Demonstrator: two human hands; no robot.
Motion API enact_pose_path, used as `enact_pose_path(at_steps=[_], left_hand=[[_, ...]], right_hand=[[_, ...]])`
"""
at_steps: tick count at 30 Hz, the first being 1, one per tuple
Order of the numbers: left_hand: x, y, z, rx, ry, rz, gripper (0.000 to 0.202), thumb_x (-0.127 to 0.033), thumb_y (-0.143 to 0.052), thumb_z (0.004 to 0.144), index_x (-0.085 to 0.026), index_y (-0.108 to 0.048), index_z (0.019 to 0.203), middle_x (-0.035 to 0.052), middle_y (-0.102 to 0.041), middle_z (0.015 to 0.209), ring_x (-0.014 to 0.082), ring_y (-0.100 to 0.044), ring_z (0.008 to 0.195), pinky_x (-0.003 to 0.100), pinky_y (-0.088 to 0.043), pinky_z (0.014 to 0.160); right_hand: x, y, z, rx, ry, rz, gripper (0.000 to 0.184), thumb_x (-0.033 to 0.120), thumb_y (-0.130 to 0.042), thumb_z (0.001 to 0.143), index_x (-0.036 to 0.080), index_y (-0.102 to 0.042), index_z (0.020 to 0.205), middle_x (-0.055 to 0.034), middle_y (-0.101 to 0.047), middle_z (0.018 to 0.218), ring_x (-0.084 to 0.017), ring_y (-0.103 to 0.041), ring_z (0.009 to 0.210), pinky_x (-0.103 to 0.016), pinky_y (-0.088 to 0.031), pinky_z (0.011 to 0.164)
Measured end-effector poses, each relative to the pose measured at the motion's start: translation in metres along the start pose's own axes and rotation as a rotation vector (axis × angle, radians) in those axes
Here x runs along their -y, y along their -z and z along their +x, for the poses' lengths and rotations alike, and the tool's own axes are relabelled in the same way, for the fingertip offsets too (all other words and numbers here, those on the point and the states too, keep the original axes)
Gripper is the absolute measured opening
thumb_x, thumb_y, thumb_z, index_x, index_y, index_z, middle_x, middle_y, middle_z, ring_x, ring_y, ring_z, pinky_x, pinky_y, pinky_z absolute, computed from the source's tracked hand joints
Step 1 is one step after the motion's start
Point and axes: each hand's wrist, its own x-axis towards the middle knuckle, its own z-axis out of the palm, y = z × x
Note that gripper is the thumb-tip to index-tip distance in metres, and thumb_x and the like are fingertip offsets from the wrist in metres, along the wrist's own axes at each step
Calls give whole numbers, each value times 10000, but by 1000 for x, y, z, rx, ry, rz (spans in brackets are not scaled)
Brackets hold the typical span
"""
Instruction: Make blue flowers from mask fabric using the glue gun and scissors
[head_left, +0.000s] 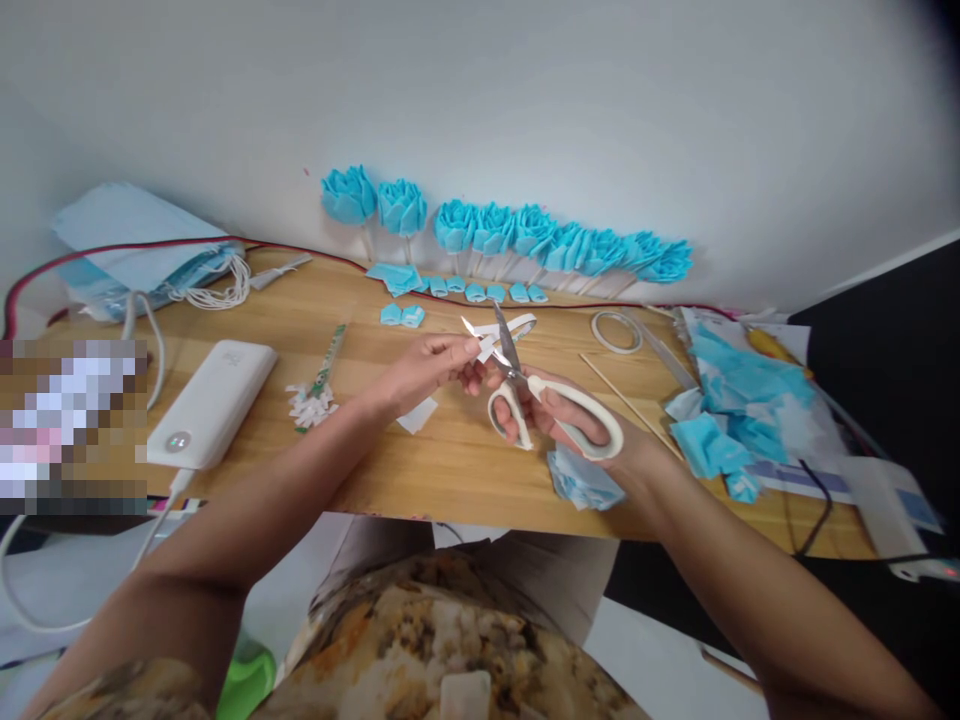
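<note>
My right hand (559, 405) has its fingers through the white handles of a pair of scissors (577, 412), whose blades stand apart and point away from me. Pinched in my left hand (442, 362) is a strip of white tape (517, 325), curling up beside the blades. Small white pieces show at the fingertips, close to the blades; whether they are cut off I cannot tell. Below my left hand a white scrap (418, 415) lies on the wooden table (480, 490). A stack of folded blue pieces (585, 480) lies under my right wrist.
Blue fabric flowers (495, 228) on sticks lean along the wall, with small folded blue pieces (475, 292) before them. A white power bank (214, 405) and a green strip with white bits (322, 375) lie left. Right are a tape roll (616, 332), a thin stick (626, 402) and blue scraps (709, 445).
</note>
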Motion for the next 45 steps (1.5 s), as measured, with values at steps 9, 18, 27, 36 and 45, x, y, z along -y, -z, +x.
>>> enact_pose_path(at_steps=[9,18,27,36,45], left_hand=[[-2,-2,0,-14,13,-36,530,-669,-756,814,-140,-741,850,61,-719,799,132,-646,699,276,-513,702],[-7,-3,-3,5,-13,42,425,-567,-735,888,-147,-733,817,45,-699,810,123,-627,741,253,-483,709],[-7,-3,-2,-69,-17,-18,433,-579,-775,841,-157,-705,775,42,-693,765,134,-637,707,277,-496,701],[-9,-2,-1,-106,-14,-58,441,-560,-794,827,-127,-715,834,63,-702,826,136,-656,698,281,-522,682],[-8,1,-2,-95,-25,-43,425,-560,-798,826,-141,-726,821,43,-691,815,124,-652,691,275,-527,688]], right_hand=[[-1,-1,3,-2,4,4,466,661,-591,926,259,-670,1146,-65,-632,962,-174,-584,751,-332,-483,672],[-6,3,6,2,6,11,503,677,-587,916,248,-652,1170,-73,-641,987,-191,-583,794,-334,-489,695],[-4,2,4,-14,-35,6,550,712,-589,893,261,-638,1202,-90,-645,1014,-213,-574,820,-346,-478,695],[5,-2,3,-54,-42,93,532,685,-625,895,222,-638,1156,-12,-584,788,-129,-504,608,-286,-419,548],[8,-6,1,-128,-129,246,567,686,-702,825,202,-661,1117,35,-527,658,-74,-360,473,-245,-250,403]])
